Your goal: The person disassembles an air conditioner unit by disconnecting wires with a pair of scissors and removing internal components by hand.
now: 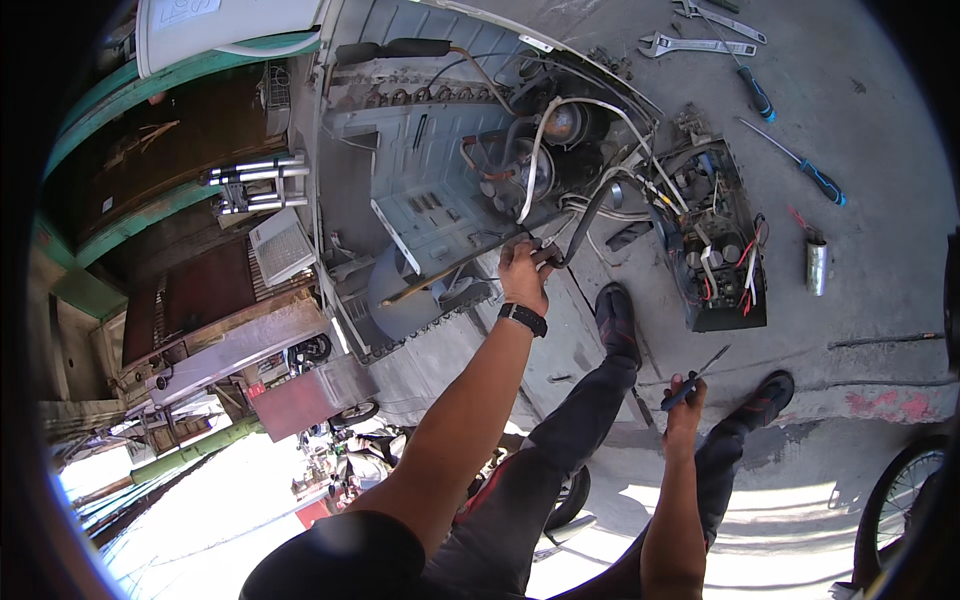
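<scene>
My left hand (pixel 525 275), with a dark watch at the wrist, is closed around a dark cable (pixel 585 225) beside the opened metal unit. The lower end of a thick white cable (pixel 540 150) hangs just above those fingers. Lower and to the right, my right hand (pixel 682 402) is closed on a hand tool (pixel 687 390) with a dark blue handle and a slim metal tip pointing up and right; its exact kind is unclear. Inside the unit are a round metal compressor (pixel 530 170) and copper pipes (pixel 475 155). An open electrical box (pixel 735 315) with loose wires lies right of my left hand.
On the concrete at the right lie two blue-black screwdrivers (pixel 822 184), adjustable wrenches (pixel 700 46) and a silver cylinder (pixel 817 265) with red wires. A grey panel (pixel 430 215) stands in the unit. A spoked wheel (pixel 905 500) is at the lower right.
</scene>
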The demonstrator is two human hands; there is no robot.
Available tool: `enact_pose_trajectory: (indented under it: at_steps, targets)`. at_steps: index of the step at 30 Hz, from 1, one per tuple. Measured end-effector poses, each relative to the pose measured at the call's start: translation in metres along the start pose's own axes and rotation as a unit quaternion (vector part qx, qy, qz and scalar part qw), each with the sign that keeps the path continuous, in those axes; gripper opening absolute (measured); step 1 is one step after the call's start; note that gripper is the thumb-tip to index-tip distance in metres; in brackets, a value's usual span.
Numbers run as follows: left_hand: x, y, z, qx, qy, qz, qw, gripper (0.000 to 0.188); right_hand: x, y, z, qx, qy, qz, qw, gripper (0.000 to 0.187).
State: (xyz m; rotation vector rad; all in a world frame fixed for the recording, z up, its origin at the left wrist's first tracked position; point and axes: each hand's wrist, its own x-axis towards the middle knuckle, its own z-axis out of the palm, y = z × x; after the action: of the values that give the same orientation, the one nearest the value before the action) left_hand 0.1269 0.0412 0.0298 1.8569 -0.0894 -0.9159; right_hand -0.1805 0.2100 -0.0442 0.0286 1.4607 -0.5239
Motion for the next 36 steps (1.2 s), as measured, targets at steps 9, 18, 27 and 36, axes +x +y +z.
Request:
enact_pose_trajectory:
  at_steps: [9,18,27,36]
  targets:
    - [0.03,0.006,0.019,-0.148,0.113,-0.158,0.97,0.075,-0.008,-0.014,-0.001,-0.044,-0.013,-0.016,0.999,0.055]
    - [0.012,-0.013,0.039,0.282,0.121,0.163,0.938,0.054,-0.001,0.018,-0.008,-0.16,-0.041,-0.05,0.985,0.051]
    - [-0.01,0.007,0.063,0.303,0.082,0.349,0.883,0.053,-0.012,0.015,-0.008,-0.117,-0.023,-0.027,0.992,0.059]
    - [-0.028,0.031,0.097,0.48,0.122,0.599,0.629,0.045,-0.016,0.019,-0.003,-0.019,-0.023,-0.022,0.999,0.067]
